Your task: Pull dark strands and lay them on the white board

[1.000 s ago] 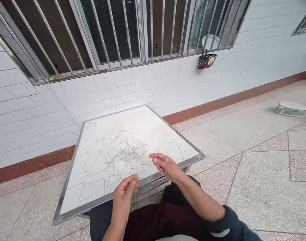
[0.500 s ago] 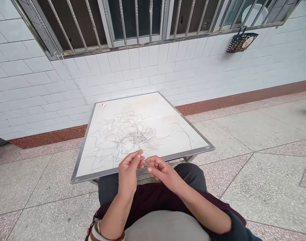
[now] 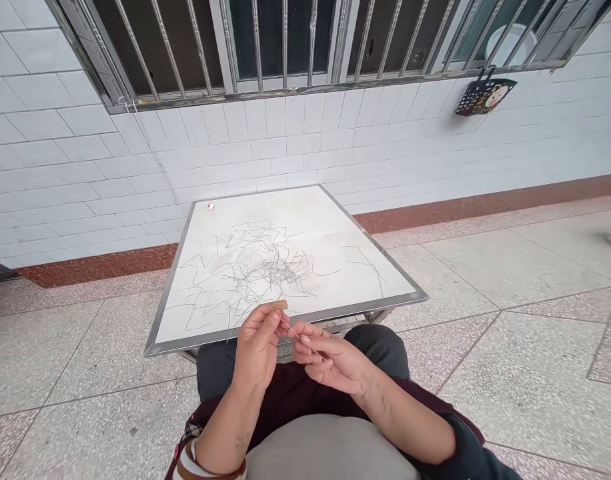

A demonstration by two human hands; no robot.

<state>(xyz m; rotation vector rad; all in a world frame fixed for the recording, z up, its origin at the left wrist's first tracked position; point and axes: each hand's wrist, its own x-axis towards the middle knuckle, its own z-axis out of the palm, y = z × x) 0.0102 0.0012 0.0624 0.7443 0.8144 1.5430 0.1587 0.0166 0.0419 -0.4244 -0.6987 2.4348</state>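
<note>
My left hand [image 3: 258, 340] is closed in a pinch on a thin pale strand, with a small tan piece [image 3: 280, 305] standing out beyond its fingertips. Thread or wire, I cannot tell which, the strand [image 3: 314, 350] slants down to the right, across the fingers of my right hand [image 3: 330, 357]. Those fingers are bent, with thumb and forefinger closed on the strand. Both hands are close together above the table's near edge, over my lap. Behind them, many thin dark wavy strands [image 3: 273, 270] lie tangled on the white tabletop [image 3: 305, 207].
A metal rim [image 3: 330, 313] edges the table. A tiny red-and-white object [image 3: 211, 207] lies at its far left corner. Beyond stands a white tiled wall [image 3: 265, 150] with a barred window [image 3: 285, 47]. A dark patterned bag [image 3: 485, 95] hangs at the right.
My right hand has turned and its fingers have shifted along the strand, more of which shows across them. The tan piece shows more fully above my left hand.
</note>
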